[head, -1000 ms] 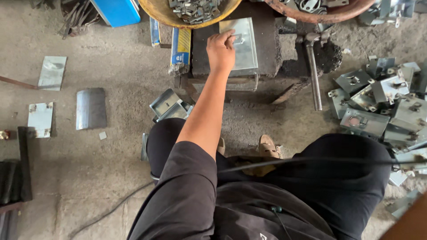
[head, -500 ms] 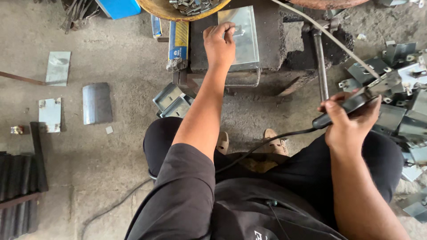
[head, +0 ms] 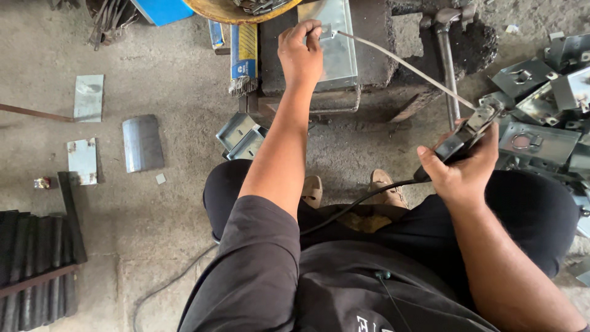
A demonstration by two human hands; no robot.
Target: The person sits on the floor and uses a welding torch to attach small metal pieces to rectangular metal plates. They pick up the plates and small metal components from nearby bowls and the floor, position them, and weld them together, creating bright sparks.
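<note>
The left hand (head: 300,52) reaches straight ahead and presses a small metal tab (head: 326,31) with its fingertips onto the far end of a grey sheet-metal box (head: 338,49), which lies on a dark steel work block (head: 375,61) in front of the person's knees. The right hand (head: 462,167) is clenched around a welding electrode holder (head: 470,126), low and to the right, near the right thigh. From the holder 1 long welding rod (head: 399,64) runs up and to the left, its long axis slanting from the right hand toward the left; its tip ends just beside the tab and the left fingertips, whether touching the metal cannot be told. So the tab lies forward and left of the right hand, with the left hand already on it. A black cable (head: 356,206) trails from the holder across the lap. A heap of folded metal brackets (head: 541,104) lies right, and a packet of electrodes (head: 244,58) left of the block.
</note>
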